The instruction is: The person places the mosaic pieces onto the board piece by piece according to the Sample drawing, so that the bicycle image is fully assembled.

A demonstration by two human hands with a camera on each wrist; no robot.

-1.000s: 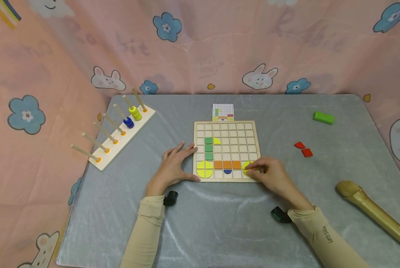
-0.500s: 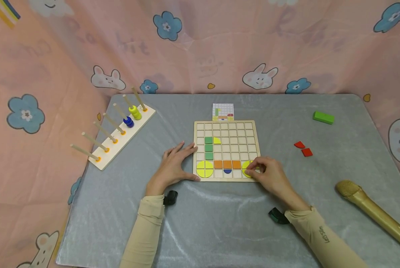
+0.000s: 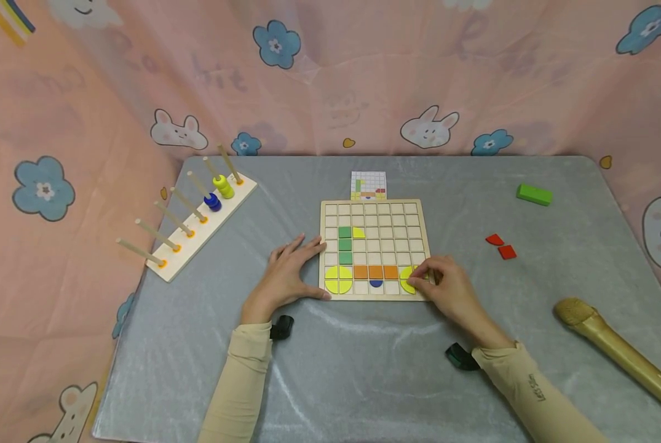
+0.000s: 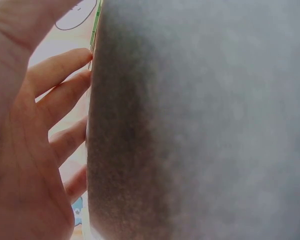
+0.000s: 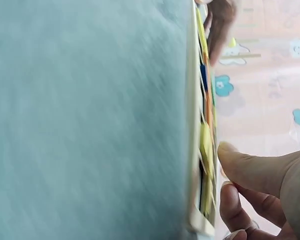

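A wooden grid board (image 3: 373, 215) lies mid-table with coloured tiles set in its cells. My left hand (image 3: 283, 280) steadies its left side, fingers extended to the edge and thumb at the near left corner. At the lower right corner, my right hand (image 3: 446, 289) pinches at a yellow quarter-circle tile (image 3: 407, 285) with thumb and fingertips, which hide part of the yellow circle there. A full yellow circle (image 3: 338, 280), orange squares (image 3: 376, 272), green squares (image 3: 345, 245) and a blue half circle (image 3: 376, 283) also sit on the board. In the right wrist view, the thumb (image 5: 250, 167) is close against the board's face.
Behind the board lies a printed pattern card (image 3: 368, 186). Two red tiles (image 3: 507, 252) and a green block (image 3: 534, 194) lie to the right, with a gold stick (image 3: 618, 344) nearer. A peg stand (image 3: 197, 231) with blue and yellow beads stands at left.
My right hand shifts very slightly at the board's lower right corner, uncovering a little more of the yellow tile. The left hand and the board stay in place.
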